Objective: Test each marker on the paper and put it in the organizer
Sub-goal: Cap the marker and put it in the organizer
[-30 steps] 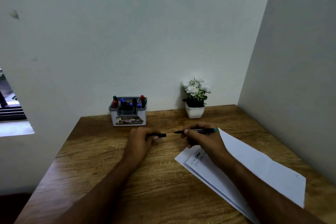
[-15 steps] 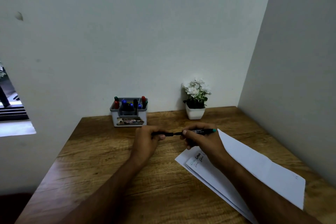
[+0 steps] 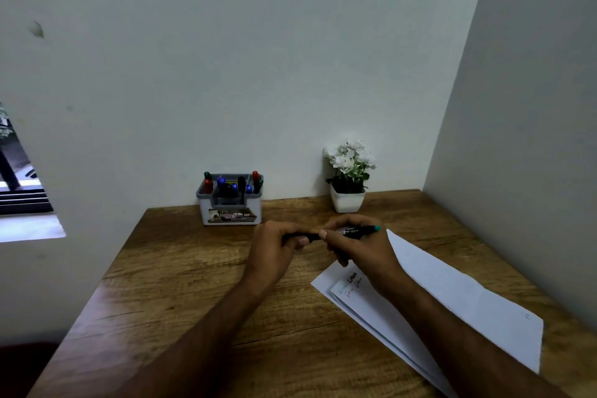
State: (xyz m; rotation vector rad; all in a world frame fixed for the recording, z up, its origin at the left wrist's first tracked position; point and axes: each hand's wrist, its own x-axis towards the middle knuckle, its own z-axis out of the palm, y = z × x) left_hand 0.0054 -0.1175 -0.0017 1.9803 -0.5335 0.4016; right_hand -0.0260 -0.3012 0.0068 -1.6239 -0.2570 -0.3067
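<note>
The desk (image 3: pixel 181 271) carries folded paper (image 3: pixel 452 304) at right, an organizer (image 3: pixel 231 213) with markers by the wall, and a flower pot (image 3: pixel 347 200). Above the desk, both hands meet — left hand (image 3: pixel 274 255) pinching the cap (image 3: pixel 298 237), right hand (image 3: pixel 358 252) gripping the marker (image 3: pixel 355 231) level.

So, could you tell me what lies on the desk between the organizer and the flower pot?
Nothing: in the head view, the stretch of desk between the organizer and the flower pot is bare wood along the wall.
</note>
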